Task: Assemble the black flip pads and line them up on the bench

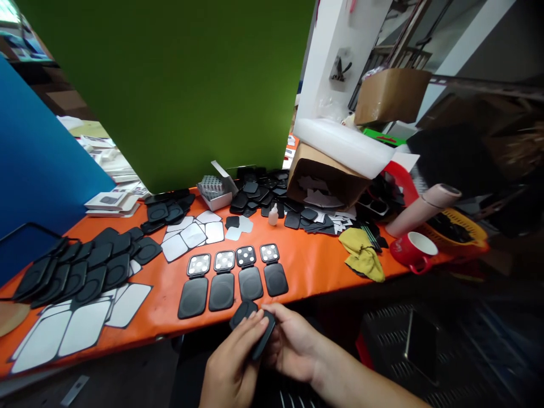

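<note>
Just below the table's front edge, both of my hands grip a black folding charger pad [243,310], its two panels tilted against each other. The fingers of my left hand [232,354] lie closed across one panel. From the other side, my right hand [295,340] wraps around the same piece, partly hidden behind it. In front of them lies a row of several unfolded black pads [221,292], whose smaller upper panels [224,260] show pale round spots.
On the orange table [314,266] lie stacked black pads [102,263], white-faced sheets [83,326], a small dropper bottle [273,215] and an open box of small cylinders [216,192]. To the right are a yellow cloth [361,255], red mug [410,252] and cardboard box [327,175].
</note>
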Motion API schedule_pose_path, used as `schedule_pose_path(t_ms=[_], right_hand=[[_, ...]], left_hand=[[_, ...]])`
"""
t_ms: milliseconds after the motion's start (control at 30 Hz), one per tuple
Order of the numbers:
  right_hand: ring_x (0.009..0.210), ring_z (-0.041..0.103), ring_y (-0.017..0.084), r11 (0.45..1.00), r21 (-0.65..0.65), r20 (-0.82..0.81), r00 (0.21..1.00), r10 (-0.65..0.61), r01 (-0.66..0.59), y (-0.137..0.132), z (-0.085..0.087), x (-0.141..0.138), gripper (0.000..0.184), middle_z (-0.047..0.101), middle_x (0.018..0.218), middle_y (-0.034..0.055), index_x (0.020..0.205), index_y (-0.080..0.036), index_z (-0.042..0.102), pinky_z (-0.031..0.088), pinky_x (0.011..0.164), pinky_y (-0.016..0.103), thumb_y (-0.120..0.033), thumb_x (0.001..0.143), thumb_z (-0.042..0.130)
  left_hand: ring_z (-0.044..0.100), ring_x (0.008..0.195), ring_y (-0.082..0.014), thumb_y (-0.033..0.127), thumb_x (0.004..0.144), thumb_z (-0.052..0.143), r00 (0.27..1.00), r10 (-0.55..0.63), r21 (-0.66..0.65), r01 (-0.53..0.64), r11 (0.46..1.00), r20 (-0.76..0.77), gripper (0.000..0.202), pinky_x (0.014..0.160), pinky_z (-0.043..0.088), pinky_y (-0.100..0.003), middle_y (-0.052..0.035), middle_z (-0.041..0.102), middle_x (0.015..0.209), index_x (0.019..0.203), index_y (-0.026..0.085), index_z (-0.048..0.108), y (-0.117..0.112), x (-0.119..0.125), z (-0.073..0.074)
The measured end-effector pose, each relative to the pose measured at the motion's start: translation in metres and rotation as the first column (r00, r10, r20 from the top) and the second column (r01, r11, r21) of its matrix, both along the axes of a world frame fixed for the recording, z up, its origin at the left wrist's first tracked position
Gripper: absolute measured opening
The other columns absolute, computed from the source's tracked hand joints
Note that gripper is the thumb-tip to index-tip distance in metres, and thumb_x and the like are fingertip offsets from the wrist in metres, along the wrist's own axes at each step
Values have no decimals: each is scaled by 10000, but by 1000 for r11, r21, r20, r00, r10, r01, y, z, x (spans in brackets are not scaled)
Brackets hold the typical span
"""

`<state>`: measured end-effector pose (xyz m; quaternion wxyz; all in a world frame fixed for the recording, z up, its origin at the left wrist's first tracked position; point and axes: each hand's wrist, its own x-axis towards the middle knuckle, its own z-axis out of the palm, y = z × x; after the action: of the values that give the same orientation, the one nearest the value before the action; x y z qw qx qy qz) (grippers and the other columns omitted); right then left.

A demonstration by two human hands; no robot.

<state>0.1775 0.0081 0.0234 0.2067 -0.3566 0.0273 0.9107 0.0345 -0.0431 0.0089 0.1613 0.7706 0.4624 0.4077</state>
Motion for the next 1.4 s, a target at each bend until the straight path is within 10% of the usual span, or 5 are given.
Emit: schedule_pose_path(t_ms=[567,800,1100,1233,1400], right_hand=[[359,342,44,958,-66,29,960,-279,280,-2,5,16,235,422,429,-57,629,-135,510,257,371,147,-335,749,535],[411,260,46,959,147,-234,951,-203,241,10,11,27,308,284,466,-82,701,-142,507,231,442,174,-413,839,458],[460,254,54,807,583,237,931,-277,92,2,-8,59,327,289,537,-68,754,-148,517,220,474,209,-447,849,425],[499,327,70,738,664,391,897,-206,-120,-8,-14,62,276,369,597,-47,844,-159,539,259,498,219,-413,848,430],[694,468,131,431,784,609,687,-396,-447,-4,-6,50,310,529,714,5,760,-175,566,332,644,249,-408,865,391]], left_hand=[[522,1084,-190,34,768,469,989,-86,-37,91,995,121,521,917,433,-304,-40,543,1213,1231,273,442,13,26,-4],[608,775,-168,314,760,585,652,547,-696,-41,717,525,245,667,484,-237,-33,656,912,984,215,590,31,28,7],[563,699,-116,309,740,618,346,645,-731,300,612,682,216,622,443,-198,14,584,759,909,190,555,51,30,6],[586,664,-145,342,734,613,410,631,-751,294,592,658,262,593,455,-226,-6,616,747,927,172,563,53,33,4],[602,872,-241,377,706,628,602,594,-794,114,598,534,355,685,479,-282,-76,661,932,971,144,589,47,37,7]])
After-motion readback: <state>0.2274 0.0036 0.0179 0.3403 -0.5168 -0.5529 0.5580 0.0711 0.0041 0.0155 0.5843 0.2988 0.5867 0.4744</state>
